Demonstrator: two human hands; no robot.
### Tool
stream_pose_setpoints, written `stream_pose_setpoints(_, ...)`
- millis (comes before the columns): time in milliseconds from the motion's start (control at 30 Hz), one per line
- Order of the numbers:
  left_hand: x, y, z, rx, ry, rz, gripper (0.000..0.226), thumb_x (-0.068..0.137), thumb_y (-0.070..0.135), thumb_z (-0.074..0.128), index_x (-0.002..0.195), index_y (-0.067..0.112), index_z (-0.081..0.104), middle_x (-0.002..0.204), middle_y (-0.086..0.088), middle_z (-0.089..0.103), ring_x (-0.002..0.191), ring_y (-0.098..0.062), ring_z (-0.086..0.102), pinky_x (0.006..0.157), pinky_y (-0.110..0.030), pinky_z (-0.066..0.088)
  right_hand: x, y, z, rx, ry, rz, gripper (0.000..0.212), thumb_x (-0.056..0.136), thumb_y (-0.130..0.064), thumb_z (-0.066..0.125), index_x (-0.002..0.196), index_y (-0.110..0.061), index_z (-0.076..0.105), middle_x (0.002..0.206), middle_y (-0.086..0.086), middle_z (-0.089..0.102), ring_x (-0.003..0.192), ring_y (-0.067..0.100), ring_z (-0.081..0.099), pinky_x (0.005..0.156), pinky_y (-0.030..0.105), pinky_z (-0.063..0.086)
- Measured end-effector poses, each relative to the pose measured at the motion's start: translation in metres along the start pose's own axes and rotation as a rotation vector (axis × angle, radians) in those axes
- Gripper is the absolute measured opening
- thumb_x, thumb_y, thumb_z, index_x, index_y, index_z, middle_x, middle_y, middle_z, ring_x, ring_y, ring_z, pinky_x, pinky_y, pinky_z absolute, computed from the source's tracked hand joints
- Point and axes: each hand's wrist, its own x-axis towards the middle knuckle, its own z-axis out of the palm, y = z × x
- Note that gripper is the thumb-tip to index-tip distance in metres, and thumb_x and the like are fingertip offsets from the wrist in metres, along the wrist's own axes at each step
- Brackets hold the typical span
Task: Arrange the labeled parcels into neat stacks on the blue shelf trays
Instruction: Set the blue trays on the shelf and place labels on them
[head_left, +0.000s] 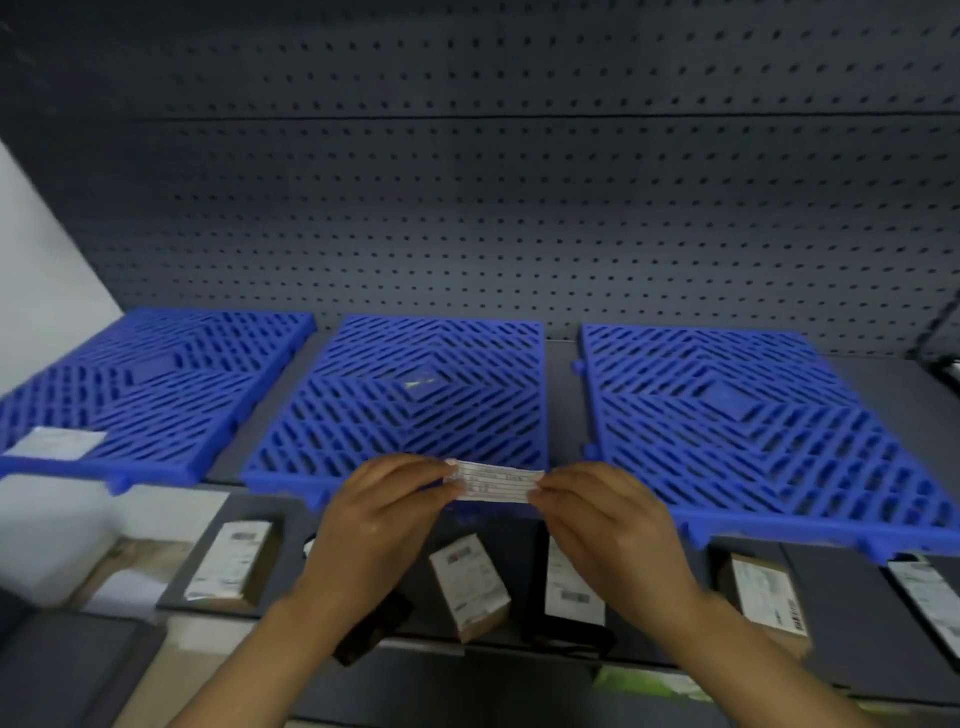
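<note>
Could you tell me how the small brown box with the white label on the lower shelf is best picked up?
Grip the small brown box across its two long sides, coming from above and the front: it lies flat, label up, with free space on either side.

Three trays lie side by side on the shelf before the pegboard (467, 182): left tray (156, 374) at 10 o'clock, middle tray (415, 395) at 12, right tray (753, 415) at 2. A flat label (54, 442) lies on the left tray's near left corner. Both hands, left hand (384, 512) and right hand (602, 525), hold a small parcel (496, 480) between them at the middle tray's near edge. On the lower shelf (852, 613), at 6 o'clock, lie labelled parcels: one at 8 (228, 566), one at centre (470, 582), one beside it (571, 592), one at 4 (769, 597).
</note>
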Motion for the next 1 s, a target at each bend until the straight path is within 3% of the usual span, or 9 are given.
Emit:
stream_pose_setpoints(233, -0.035, -0.055, -0.015, 0.002, -0.011, -0.069, 0.035, 0.099, 0.026, 0.042, 0.100, 0.014, 0.074, 0.105, -0.001, 0.071, 0.103, -0.013, 0.057, 0.093, -0.026, 0.044, 0.030, -0.037, 0.053, 0.035, -0.087, 0.036, 0.016, 0.075, -0.009, 0.072, 0.090, -0.013, 0.074, 0.095, 0.002, 0.072, 0.087, 0.021, 0.067, 0.074, 0.034, 0.056)
stream_pose_setpoints(567, -0.054, -0.080, -0.017, -0.074, 0.014, -0.121, 0.029, 0.095, 0.020, 0.048, 0.104, 0.007, 0.072, 0.108, -0.004, 0.069, 0.104, -0.014, 0.058, 0.091, -0.032, 0.048, 0.044, -0.058, 0.078, 0.049, -0.174, 0.090, 0.018, 0.086, -0.017, 0.059, 0.097, -0.014, 0.073, 0.100, -0.001, 0.070, 0.094, 0.017, 0.063, 0.081, 0.032, 0.052)
stream_pose_setpoints(700, -0.055, -0.082, -0.014, -0.106, 0.033, -0.169, 0.025, 0.089, 0.024, 0.061, 0.103, 0.007, 0.073, 0.108, -0.003, 0.069, 0.102, -0.016, 0.061, 0.088, -0.036, 0.051, 0.049, -0.060, 0.080, 0.048, -0.173, 0.112, 0.018, 0.088, -0.025, 0.061, 0.097, -0.015, 0.074, 0.100, -0.002, 0.069, 0.093, 0.016, 0.063, 0.078, 0.034, 0.052)
stream_pose_setpoints(1000, -0.056, -0.088, -0.009, -0.104, 0.009, -0.206, 0.020, 0.086, 0.021, 0.067, 0.101, 0.008, 0.073, 0.107, -0.004, 0.069, 0.100, -0.018, 0.062, 0.087, -0.036, 0.050, 0.046, -0.058, 0.082, 0.065, -0.145, 0.133, 0.015, 0.087, -0.022, 0.067, 0.097, -0.013, 0.074, 0.102, 0.000, 0.069, 0.093, 0.017, 0.063, 0.082, 0.032, 0.050)
